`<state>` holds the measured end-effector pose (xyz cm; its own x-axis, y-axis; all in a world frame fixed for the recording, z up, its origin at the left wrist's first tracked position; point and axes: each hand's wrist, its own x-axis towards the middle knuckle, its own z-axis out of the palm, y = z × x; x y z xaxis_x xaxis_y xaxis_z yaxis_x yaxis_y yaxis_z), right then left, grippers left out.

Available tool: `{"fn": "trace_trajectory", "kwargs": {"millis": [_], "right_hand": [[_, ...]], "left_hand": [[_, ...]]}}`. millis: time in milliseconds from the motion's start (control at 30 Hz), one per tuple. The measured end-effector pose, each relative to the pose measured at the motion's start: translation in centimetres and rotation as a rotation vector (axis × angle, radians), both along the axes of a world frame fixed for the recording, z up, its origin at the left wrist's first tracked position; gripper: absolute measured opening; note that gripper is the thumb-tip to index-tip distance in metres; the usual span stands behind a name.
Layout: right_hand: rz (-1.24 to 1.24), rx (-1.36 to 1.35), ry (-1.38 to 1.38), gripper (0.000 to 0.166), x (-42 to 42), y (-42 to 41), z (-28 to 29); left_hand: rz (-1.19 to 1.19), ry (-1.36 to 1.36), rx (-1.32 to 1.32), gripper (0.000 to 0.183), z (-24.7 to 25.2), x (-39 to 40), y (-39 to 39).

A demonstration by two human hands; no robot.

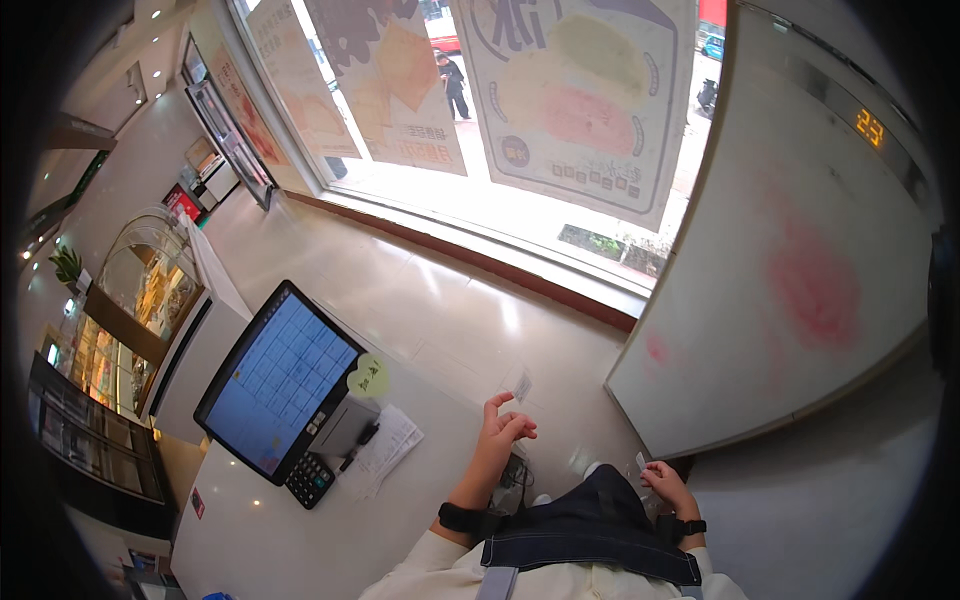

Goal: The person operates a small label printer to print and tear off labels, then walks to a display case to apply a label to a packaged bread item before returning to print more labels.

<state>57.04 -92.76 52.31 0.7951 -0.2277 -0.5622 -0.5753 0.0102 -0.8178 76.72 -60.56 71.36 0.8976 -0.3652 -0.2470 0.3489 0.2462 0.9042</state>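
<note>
My left hand (508, 421) is raised near the counter's edge, its index finger stretched out with a small printed label (523, 385) at the fingertip, seemingly stuck to it. Low at the right, my right hand (661, 480) pinches a small white slip (640, 461) between thumb and fingers. Both wrists wear black straps. To the left of my left hand, on the white counter (300, 547), stand a touchscreen till (281, 379), a black calculator (309, 480), a black pen (358, 448) and a stack of papers (394, 439).
A white cabinet (735, 300) with an orange digital display rises at the right. Ahead is a large window with posters (577, 97). Glass display cases (150, 285) with food stand at the left. Cables (514, 476) hang beside the counter. A person (453, 86) stands outside.
</note>
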Motion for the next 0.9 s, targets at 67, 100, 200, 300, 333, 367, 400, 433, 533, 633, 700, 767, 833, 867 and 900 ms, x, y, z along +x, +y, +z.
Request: {"fn": "trace_trajectory", "kwargs": {"millis": [67, 100, 200, 300, 333, 367, 400, 433, 533, 633, 700, 767, 833, 867, 900], "right_hand": [[0.08, 0.088, 0.007, 0.035, 7.3, -1.9, 2.0], [0.116, 0.127, 0.028, 0.036, 10.0, -3.3, 2.7], [0.321, 0.132, 0.079, 0.039, 21.3, -7.1, 0.1], [0.492, 0.124, 0.175, 0.042, 32.0, -8.2, -0.3], [0.543, 0.122, 0.196, 0.042, 35.2, -7.7, 0.6], [0.592, 0.12, 0.217, 0.043, 38.3, -6.9, 1.4], [0.648, 0.132, 0.226, 0.043, 41.6, -6.1, 2.0], [0.695, 0.145, 0.231, 0.043, 44.8, -5.1, 2.1], [0.784, 0.167, 0.217, 0.043, 52.8, -0.6, 1.5], [0.86, 0.204, 0.25, 0.043, 59.1, 3.2, -0.2], [0.916, 0.214, 0.301, 0.044, 62.9, 5.1, -1.8], [1.064, 0.033, 0.361, 0.046, 66.5, 5.4, -3.1], [1.128, -0.173, 0.345, 0.046, 69.9, 2.0, -6.6], [1.291, -0.385, 0.225, 0.043, 72.4, -1.0, -9.0], [1.444, -0.573, 0.196, 0.041, 74.4, -2.4, -9.7]], "left_hand": [[0.124, 0.004, 0.051, 0.045, -0.8, 2.9, -0.3], [0.183, 0.023, 0.071, 0.044, -1.4, 3.9, -0.5], [0.471, 0.101, -0.008, 0.042, -4.1, 7.4, -1.4], [0.66, 0.205, -0.059, 0.04, -3.9, 9.2, -3.2], [0.681, 0.222, -0.065, 0.039, -3.8, 9.4, -3.9], [0.699, 0.239, -0.072, 0.039, -3.7, 9.7, -4.5], [0.747, 0.22, -0.062, 0.037, -3.2, 10.2, -4.9], [0.825, 0.223, -0.077, 0.037, -3.2, 10.7, -5.0], [1.039, 0.243, -0.106, 0.037, -4.1, 12.4, -3.8], [1.185, 0.291, -0.12, 0.037, -4.7, 15.4, -2.6], [1.232, 0.286, -0.122, 0.036, -4.5, 18.5, -1.7], [1.303, 0.299, -0.14, 0.035, -4.3, 21.7, -0.3], [1.321, 0.317, -0.164, 0.035, -4.1, 25.1, 0.6], [1.31, 0.303, -0.186, 0.036, -4.0, 27.5, 1.1], [1.328, 0.304, -0.186, 0.036, -3.7, 28.9, 1.7]]}}
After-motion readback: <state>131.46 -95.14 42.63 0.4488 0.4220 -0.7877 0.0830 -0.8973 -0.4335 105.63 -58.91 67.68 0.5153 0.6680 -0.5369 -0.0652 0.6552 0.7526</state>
